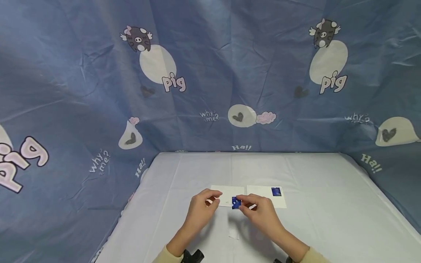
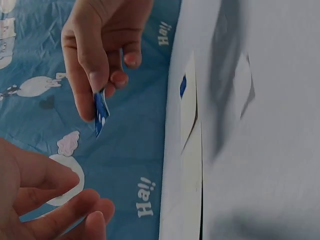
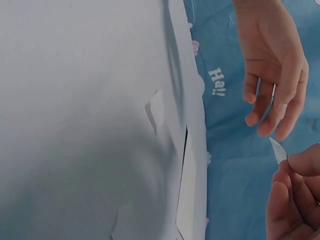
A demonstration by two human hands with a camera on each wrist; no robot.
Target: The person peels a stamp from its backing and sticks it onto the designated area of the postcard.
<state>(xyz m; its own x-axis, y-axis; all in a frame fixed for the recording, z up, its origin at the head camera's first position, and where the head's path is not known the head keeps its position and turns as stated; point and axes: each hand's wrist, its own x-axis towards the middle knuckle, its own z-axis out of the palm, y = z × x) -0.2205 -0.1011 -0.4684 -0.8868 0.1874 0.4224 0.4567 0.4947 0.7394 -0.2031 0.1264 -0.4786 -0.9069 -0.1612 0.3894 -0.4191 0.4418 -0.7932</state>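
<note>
My right hand point(image 1: 263, 213) pinches a small blue stamp point(image 1: 235, 202) between thumb and fingertips, holding it up above the table. In the left wrist view the stamp point(image 2: 101, 114) is seen nearly edge-on; its pale back point(image 3: 279, 152) shows in the right wrist view. My left hand point(image 1: 201, 209) hovers just left of it, fingers loosely bent with nothing between them. Behind the hands lie two white envelopes or cards side by side. The left one point(image 1: 227, 190) is partly covered by the hands; the right one point(image 1: 280, 203) bears a blue stamp point(image 1: 276, 191) at its upper right corner.
A small white paper scrap point(image 1: 234, 233) lies on the white-covered table point(image 1: 184, 171), nearer me than the envelopes. Another pale piece point(image 3: 121, 225) shows faintly in the right wrist view. A blue printed curtain point(image 1: 204, 73) hangs behind and along both sides.
</note>
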